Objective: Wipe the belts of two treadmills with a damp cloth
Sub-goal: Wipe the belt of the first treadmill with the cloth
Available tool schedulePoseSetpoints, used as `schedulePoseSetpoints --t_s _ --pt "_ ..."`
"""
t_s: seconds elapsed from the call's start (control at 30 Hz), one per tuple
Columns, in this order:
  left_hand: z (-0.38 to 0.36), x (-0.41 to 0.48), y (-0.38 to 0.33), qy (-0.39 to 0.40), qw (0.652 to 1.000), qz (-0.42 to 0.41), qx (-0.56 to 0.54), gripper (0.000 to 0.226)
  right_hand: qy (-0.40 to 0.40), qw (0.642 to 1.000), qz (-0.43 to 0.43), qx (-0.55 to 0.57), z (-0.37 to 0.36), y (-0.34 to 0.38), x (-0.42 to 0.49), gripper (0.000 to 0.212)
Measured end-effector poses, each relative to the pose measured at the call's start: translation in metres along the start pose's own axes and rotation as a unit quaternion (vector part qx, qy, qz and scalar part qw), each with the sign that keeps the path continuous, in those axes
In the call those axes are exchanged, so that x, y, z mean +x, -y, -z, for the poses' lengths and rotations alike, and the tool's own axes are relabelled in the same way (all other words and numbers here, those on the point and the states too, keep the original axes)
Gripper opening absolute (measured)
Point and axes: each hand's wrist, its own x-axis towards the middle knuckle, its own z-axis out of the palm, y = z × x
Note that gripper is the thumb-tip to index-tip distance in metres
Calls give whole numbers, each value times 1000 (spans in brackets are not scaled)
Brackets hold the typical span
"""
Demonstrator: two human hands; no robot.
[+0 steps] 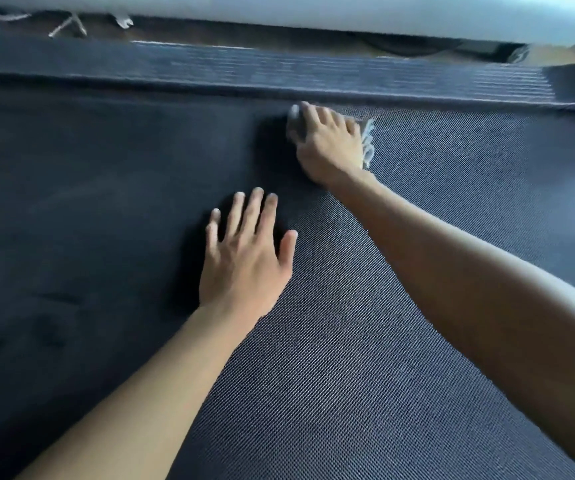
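A dark textured treadmill belt (365, 358) fills most of the head view. My right hand (329, 143) presses a pale grey cloth (367, 143) onto the belt near its far edge, just below the ribbed side rail (313, 72). The cloth is mostly hidden under the hand, showing at the fingertips and along the right side. My left hand (244, 258) lies flat on the belt nearer to me, fingers straight and spread, holding nothing. The left part of the belt looks darker than the right.
Beyond the side rail runs a strip of brown floor (244, 34) with a few pale scraps (68, 26). A long white object (313, 12) spans the top of the view. A dark cable (417, 46) lies under it at the right.
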Motion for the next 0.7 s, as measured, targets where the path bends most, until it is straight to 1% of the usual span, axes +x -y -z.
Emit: schedulePoseSetpoints --t_s 0.1,0.13,0.17,0.2,0.23,0.27,0.3,0.33,0.37,0.4,0.43,0.53,0.6,0.67,0.7 --pt "-2 -1 0 -9 1000 -4 -6 64 30 997 75 1 12 1 -42 50" --pt "-3 0 0 -11 1000 -7 -7 64 39 995 91 -3 19 -11 -58 52" --pt "-5 0 0 -12 1000 -9 -10 64 41 995 88 -10 27 -26 -72 53" --pt "-5 0 1 -13 1000 -12 -12 64 37 997 62 -21 36 -44 -80 54" --pt "-5 -1 1 -12 1000 -14 -14 65 27 999 12 -34 42 -61 -84 53" --pt "-5 -1 1 -9 1000 -18 -16 65 19 997 -58 -42 48 -73 -84 53" --pt "-4 -1 1 -4 1000 -21 -20 66 7 991 -127 -42 51 -80 -80 52" --pt "-3 -1 0 2 999 -23 -24 66 -7 984 -175 -37 51 -80 -77 50" --pt "-2 -1 0 7 999 -23 -28 66 -21 980 -195 -35 47 -72 -76 49" --pt "0 -1 0 12 999 -23 -33 65 -28 981 -192 -30 42 -59 -79 48" --pt "1 0 1 19 999 -24 -43 62 -28 985 -167 -23 38 -45 -88 47" --pt "5 2 6 30 995 -19 -94 55 -17 999 -49 -10 36 -3 -151 49" --pt "6 2 8 30 993 -19 -113 53 -10 1000 1 -13 50 4 -195 53" --pt "5 4 10 29 994 -35 -94 53 25 999 14 -19 67 -8 -220 55" --pt "5 5 12 39 995 -45 -82 54 37 999 -1 -22 74 -18 -227 56"
